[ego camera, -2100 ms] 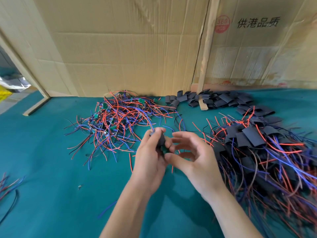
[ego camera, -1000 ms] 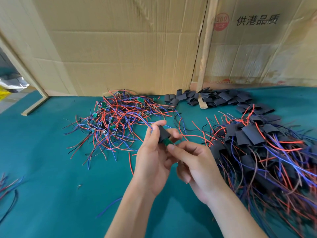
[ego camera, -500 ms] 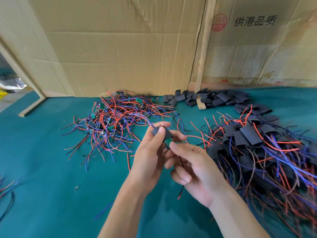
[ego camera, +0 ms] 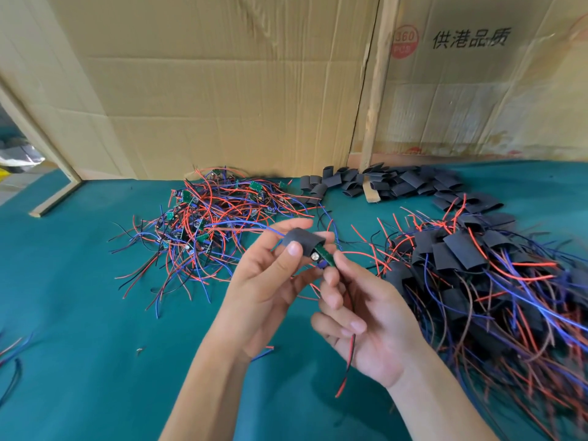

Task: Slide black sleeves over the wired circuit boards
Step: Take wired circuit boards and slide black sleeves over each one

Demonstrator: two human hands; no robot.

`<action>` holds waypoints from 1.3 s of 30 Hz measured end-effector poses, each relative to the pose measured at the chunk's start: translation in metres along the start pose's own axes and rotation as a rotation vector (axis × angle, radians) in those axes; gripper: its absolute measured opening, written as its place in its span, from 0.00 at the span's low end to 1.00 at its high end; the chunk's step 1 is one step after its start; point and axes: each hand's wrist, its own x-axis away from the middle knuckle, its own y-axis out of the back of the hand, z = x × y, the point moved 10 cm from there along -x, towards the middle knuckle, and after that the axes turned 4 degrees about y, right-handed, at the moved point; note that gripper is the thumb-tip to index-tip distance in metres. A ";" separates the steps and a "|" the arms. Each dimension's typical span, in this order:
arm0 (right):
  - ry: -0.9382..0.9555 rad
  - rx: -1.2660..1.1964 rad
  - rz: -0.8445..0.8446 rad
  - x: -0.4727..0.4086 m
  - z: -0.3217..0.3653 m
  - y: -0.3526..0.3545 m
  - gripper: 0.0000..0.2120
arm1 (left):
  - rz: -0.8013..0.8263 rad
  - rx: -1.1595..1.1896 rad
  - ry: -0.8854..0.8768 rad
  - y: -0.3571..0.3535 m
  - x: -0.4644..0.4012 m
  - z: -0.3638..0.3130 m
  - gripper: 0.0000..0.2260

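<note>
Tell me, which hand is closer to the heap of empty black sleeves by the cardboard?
The left. The left hand, pinching a black sleeve, sits closer to the empty sleeve pile. The right hand, holding the circuit board, is lower in view, nearer the person.

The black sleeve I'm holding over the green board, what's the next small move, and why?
Probably push the black sleeve further along the green board, toward your right hand. The left hand pinches the sleeve, which covers only the board's far end; the near end still sticks out bare, where the right hand's fingers pinch it, with red and black wires trailing below.
</note>
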 end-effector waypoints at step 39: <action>0.062 0.345 -0.205 0.000 0.011 0.024 0.14 | -0.043 -0.201 0.109 0.015 0.004 0.017 0.12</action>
